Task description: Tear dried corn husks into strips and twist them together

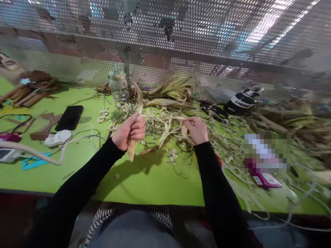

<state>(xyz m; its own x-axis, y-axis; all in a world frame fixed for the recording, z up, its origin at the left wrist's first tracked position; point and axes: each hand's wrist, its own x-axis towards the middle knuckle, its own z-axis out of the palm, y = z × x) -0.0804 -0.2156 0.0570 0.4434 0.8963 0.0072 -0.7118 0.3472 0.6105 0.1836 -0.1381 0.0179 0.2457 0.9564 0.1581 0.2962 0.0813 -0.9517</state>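
Observation:
My left hand (131, 132) is closed around a long pale corn husk (132, 150), whose upper end rises above the fist and whose lower end hangs below it. A thin strip stretches from that fist across to my right hand (196, 130), which pinches a piece of husk (184, 131). Both hands are held above the green table (155, 182), apart from each other. Behind and between them lie many curled husk scraps (165, 132), with larger dried husks (178, 90) farther back.
A clear bottle (118, 84), a black phone (69, 117) and a white power strip (58, 137) with cables are on the left. Toward the right are a dark bottle (241, 101), a magenta device (266, 179) and more husks. A perforated metal screen (155, 44) stands behind.

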